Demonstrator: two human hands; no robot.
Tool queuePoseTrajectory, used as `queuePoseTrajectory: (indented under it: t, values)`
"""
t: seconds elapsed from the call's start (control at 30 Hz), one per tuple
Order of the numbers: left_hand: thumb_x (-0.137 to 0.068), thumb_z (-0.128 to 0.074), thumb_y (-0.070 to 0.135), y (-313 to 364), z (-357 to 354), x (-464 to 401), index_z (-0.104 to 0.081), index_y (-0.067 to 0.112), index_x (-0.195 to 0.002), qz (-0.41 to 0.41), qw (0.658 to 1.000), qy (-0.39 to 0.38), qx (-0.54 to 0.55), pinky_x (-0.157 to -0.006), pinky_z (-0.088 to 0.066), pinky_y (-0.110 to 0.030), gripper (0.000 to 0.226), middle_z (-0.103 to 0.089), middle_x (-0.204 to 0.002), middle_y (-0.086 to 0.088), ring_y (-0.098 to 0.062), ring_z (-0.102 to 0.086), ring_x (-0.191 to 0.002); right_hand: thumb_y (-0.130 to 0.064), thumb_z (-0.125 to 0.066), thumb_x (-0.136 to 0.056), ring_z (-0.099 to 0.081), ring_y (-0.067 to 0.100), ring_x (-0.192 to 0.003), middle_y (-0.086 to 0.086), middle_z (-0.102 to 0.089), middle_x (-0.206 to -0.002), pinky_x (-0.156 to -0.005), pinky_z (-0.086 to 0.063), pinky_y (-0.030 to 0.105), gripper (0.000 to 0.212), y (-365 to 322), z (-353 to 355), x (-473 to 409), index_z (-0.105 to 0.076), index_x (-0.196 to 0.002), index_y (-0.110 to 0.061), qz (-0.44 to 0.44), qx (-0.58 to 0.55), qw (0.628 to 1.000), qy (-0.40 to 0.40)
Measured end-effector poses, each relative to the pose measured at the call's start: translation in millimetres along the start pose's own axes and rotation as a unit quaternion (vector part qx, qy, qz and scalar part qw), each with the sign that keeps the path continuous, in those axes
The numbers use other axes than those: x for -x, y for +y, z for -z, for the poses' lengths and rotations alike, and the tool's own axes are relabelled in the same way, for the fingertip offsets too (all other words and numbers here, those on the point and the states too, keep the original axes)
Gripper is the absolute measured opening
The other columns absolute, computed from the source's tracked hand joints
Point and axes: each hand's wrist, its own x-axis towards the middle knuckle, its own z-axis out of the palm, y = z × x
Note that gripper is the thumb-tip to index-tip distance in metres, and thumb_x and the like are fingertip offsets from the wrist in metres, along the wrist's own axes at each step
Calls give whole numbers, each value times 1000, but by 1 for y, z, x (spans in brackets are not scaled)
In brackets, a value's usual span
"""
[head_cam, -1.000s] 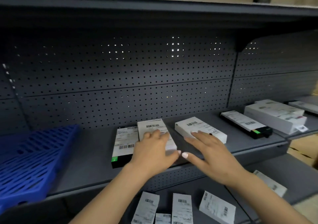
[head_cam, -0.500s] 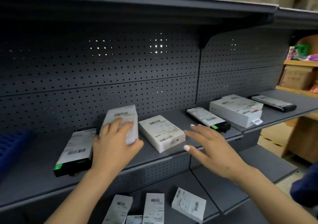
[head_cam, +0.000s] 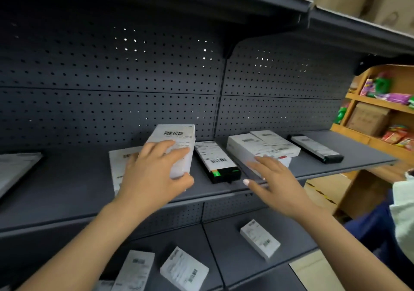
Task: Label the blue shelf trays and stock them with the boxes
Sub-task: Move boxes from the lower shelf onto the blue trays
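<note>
**Shelf stock: white box lifted, right hand reaching**

Left hand (head_cam: 154, 174) grips a white carton (head_cam: 177, 147), now tipped up off the grey metal shelf (head_cam: 67, 190) near its front edge; a second ago it lay flat. Right hand (head_cam: 276, 185), fingers straight and holding nothing, has moved toward the stacked white boxes (head_cam: 257, 147). Black-ended box (head_cam: 215, 161) lies between. No blue tray in sight now, so stocking likely comes next.

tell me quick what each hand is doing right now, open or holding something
Left hand: grips a white box, lifted and tilted above the shelf.
Right hand: open, fingers straight, holding nothing.
</note>
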Motion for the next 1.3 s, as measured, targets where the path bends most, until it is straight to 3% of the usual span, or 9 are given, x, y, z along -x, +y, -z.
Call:
queuePoseTrajectory:
  t: [0.13,0.3,0.4,0.5,0.6,0.67,0.8,0.97,1.3]
  values:
    - [-61,-34,62,17,-18,-13,-54,43,-126,-11,1000,3,-22,-101,-36,-51,71,-47,-137,15,-8,-27,-124,-67,-26,-80,-30,28,-137,5,-42,-145,-112,-25,44,73,39,-4,-28,-45,-137,-26,-7,31,999,-1]
    - [-64,-35,61,28,-32,-23,-57,41,-125,-22,999,10,-47,-98,-39,-52,67,-52,-133,12,-10,-31,-121,-55,-50,-88,-22,25,-139,1,-35,-148,-112,-20,45,58,66,-14,-50,-40,-139,-30,-30,59,998,-4]
    - [-64,-38,60,29,-37,-26,-60,39,-122,-26,998,14,-52,-94,-42,-53,65,-56,-129,10,-13,-36,-119,-64,-43,-82,-16,27,-141,0,-29,-151,-110,-23,49,65,73,-22,-52,-35,-140,-35,-56,60,996,-20]
    - [-65,-42,57,26,-40,-25,-63,35,-119,-36,998,29,-51,-90,-45,-54,62,-59,-123,8,-13,-37,-116,-60,-43,-83,-11,29,-143,0,-21,-155,-107,-23,51,65,74,-27,-53,-26,-143,-39,-67,87,994,-24]
    - [-65,-44,55,24,-38,-21,-64,34,-117,-42,997,40,-56,-88,-46,-55,60,-61,-121,6,-15,-40,-114,-54,-49,-85,-17,28,-140,-2,-20,-155,-102,-27,51,62,73,-27,-54,-26,-142,-44,-74,89,993,-22]
    - [-65,-45,54,24,-36,-18,-65,33,-116,-47,996,48,-59,-87,-46,-52,59,-61,-120,6,-15,-40,-113,-50,-52,-85,-25,28,-136,-3,-28,-152,-97,-29,51,55,67,-26,-52,-36,-138,-44,-64,92,994,2]
    - [-66,-46,52,19,-24,-9,-65,33,-117,-48,996,53,-50,-90,-44,-52,57,-59,-122,8,-14,-40,-115,-39,-56,-77,-52,34,-118,5,-57,-132,-79,-36,55,40,43,-19,-45,-64,-115,-31,-25,94,987,127]
    - [-67,-47,52,8,14,20,-64,34,-118,-46,995,79,-50,-92,-43,-49,57,-58,-124,11,-10,-40,-117,-40,-50,-80,-51,31,-120,2,-59,-128,-77,-33,48,38,-3,4,-38,-65,-113,-29,27,84,971,224]
    - [-70,-46,51,-70,121,105,-64,26,-120,0,986,114,-124,-89,-47,-54,59,-60,-123,4,-18,-45,-116,-43,-46,-84,-49,24,-122,-3,-59,-129,-85,-31,48,40,-178,13,-17,-64,-118,-29,147,-42,956,250]
